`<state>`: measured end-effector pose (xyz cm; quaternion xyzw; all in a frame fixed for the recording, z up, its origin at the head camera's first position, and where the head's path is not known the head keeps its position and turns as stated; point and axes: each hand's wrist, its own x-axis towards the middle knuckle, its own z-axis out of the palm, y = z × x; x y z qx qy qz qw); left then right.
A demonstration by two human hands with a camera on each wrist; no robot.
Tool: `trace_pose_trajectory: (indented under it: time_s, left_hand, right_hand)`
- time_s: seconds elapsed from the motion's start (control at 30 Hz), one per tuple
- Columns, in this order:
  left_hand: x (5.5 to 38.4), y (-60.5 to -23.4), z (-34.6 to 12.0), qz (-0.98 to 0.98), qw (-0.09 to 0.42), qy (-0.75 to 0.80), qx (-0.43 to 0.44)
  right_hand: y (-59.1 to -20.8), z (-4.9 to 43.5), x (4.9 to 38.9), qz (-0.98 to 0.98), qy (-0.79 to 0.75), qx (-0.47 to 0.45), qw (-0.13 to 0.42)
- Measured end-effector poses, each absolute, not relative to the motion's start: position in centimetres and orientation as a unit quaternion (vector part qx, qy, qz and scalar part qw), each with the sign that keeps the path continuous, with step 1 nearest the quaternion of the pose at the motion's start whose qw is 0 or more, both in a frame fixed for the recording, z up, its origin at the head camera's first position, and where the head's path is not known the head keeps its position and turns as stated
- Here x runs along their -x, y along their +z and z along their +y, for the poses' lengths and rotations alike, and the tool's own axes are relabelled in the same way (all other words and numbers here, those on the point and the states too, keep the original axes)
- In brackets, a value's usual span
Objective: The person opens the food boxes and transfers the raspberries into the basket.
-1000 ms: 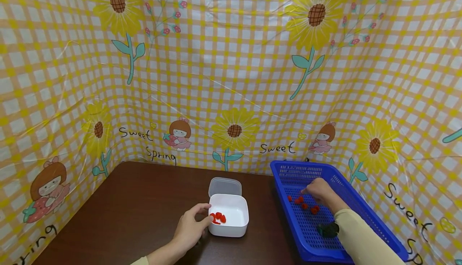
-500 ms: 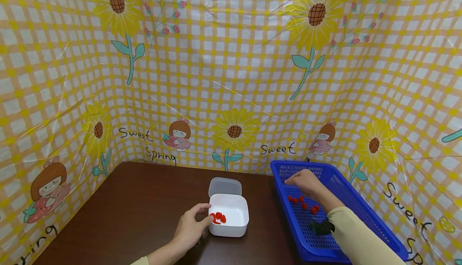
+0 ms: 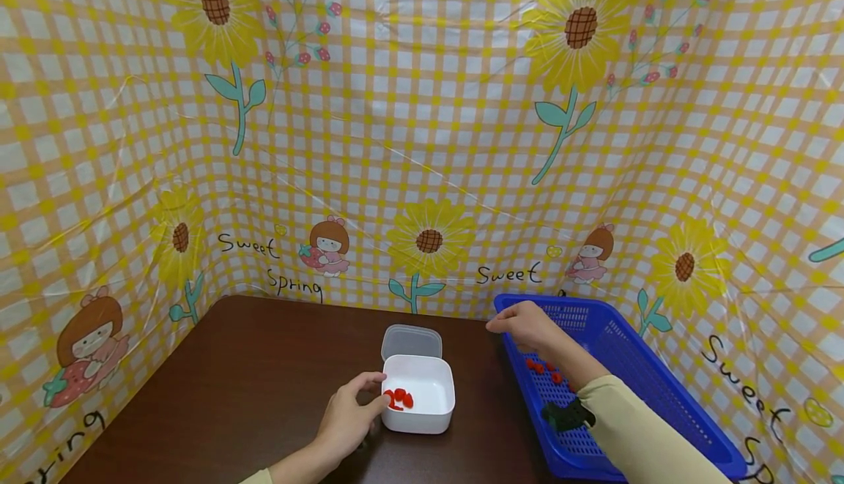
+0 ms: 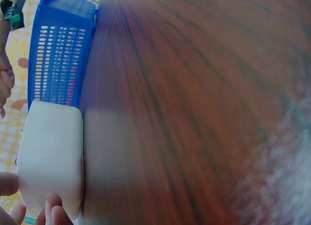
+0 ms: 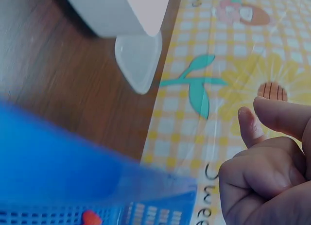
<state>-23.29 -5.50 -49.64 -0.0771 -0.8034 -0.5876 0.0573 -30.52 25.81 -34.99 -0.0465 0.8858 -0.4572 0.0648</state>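
A small white square box (image 3: 431, 381) stands on the table with several small red pieces (image 3: 399, 395) in its near left corner. My left hand (image 3: 349, 411) holds the box's left side, thumb at the near corner and fingers farther back; its fingertips (image 4: 54, 205) also show against the box in the left wrist view. Over the left rim of a blue basket (image 3: 537, 425) hovers my right hand (image 3: 527, 326). In the right wrist view, its forefinger and thumb tips (image 5: 250, 128) are close together, other fingers curled; no object shows between them, though something small could be hidden.
More red pieces (image 3: 539, 368) lie in the basket, some hidden by the right arm. A translucent lid (image 3: 412, 341) lies behind the white box. A dark green device (image 3: 563, 417) is worn on the right wrist. Patterned cloth (image 3: 428, 140) walls off the table's back and sides.
My right hand has risen from the red pieces in the basket and moved left to above its left rim. The left hand and the white box have stayed put.
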Motion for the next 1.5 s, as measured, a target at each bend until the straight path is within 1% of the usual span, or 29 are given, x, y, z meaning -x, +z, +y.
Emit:
trace_pose_trajectory:
  time_s: [0.2,0.53,1.23,1.5]
  left_hand:
    - [23.3,-49.7,-5.5,-0.803,0.059,-0.588,0.077]
    - [23.2,-49.5,-5.6,-0.803,0.061,-0.587,0.078]
    - [23.2,-49.8,-5.6,-0.801,0.061,-0.591,0.081]
    - [23.2,-49.8,-5.6,-0.798,0.058,-0.594,0.083]
  right_hand:
    - [-35.2,23.9,30.2,0.867,-0.488,0.063,0.082]
    - [-36.0,20.8,29.5,0.861,-0.489,0.091,0.106]
    - [-39.6,16.5,29.1,0.882,-0.436,0.086,0.155]
    - [-40.6,15.4,29.0,0.88,-0.415,0.133,0.19]
